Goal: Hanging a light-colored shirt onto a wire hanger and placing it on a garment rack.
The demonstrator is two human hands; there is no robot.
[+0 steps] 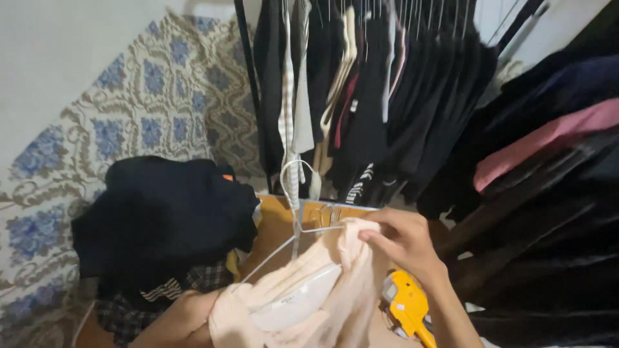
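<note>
Your right hand (403, 241) pinches the pale peach garment (309, 296) at its upper edge, over the white wire hanger (298, 212). Your left hand is hidden inside the cloth; its grip cannot be told. The yellow tool (406, 308) is partly cut off below.

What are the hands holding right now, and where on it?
The right hand pinches the peach garment at its shoulder, on the white hanger. The left hand is hidden beneath the cloth, so its grip cannot be told.
</note>
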